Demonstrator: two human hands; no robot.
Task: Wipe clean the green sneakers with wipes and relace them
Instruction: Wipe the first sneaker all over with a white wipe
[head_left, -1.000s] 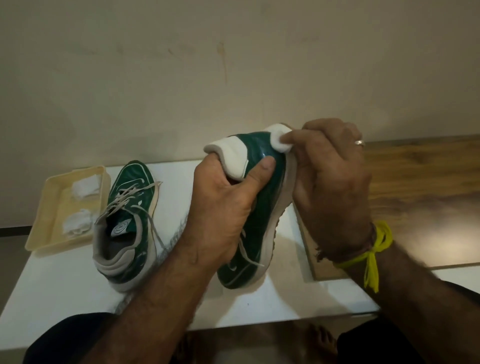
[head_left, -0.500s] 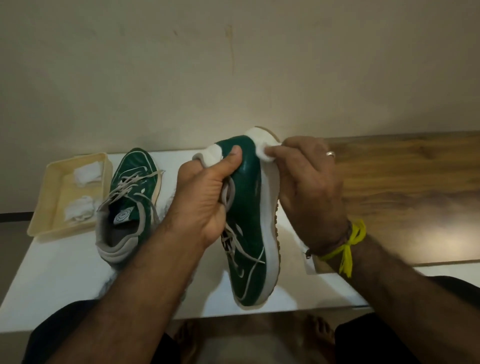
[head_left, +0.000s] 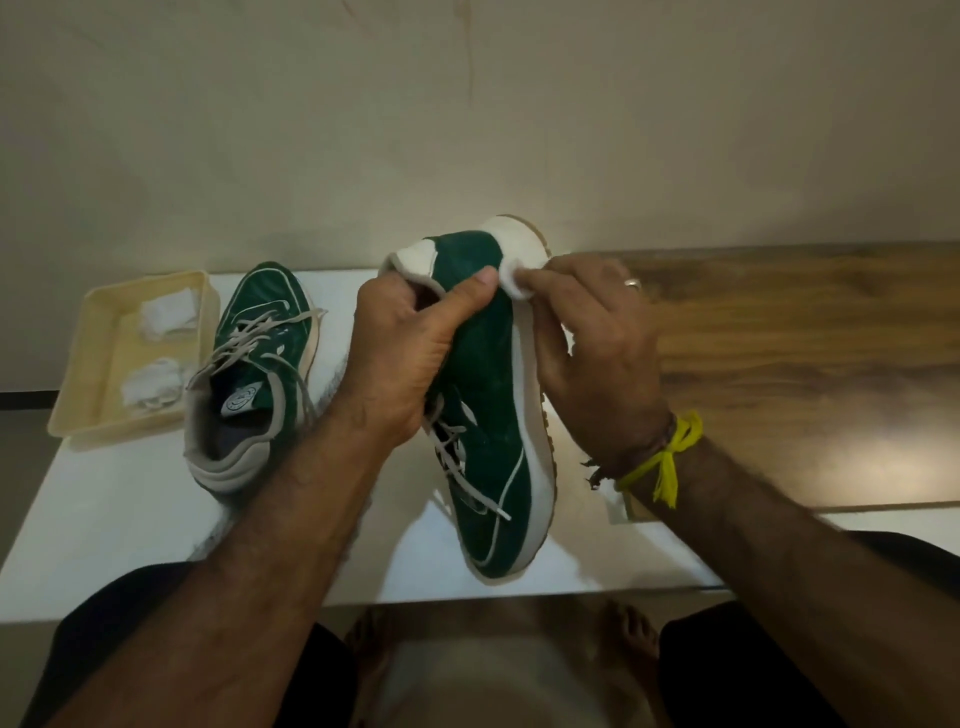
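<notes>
Left hand (head_left: 400, 358) grips held sneaker (head_left: 488, 415) at the heel collar, thumb across green; right hand (head_left: 587, 343) pinches wipe (head_left: 514, 283) against heel. Best: steady pressure, short strokes. Shoe sits more upright than before. Second sneaker (head_left: 254, 374), tray (head_left: 93, 364) left of left hand.

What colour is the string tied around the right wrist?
Bright yellow string, knotted with loose ends hanging, clearest in the head view.

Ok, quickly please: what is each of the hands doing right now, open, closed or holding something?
Left hand: closed, gripping the held sneaker near its heel.
Right hand: closed, pinching a white wipe against that sneaker's heel.
</notes>
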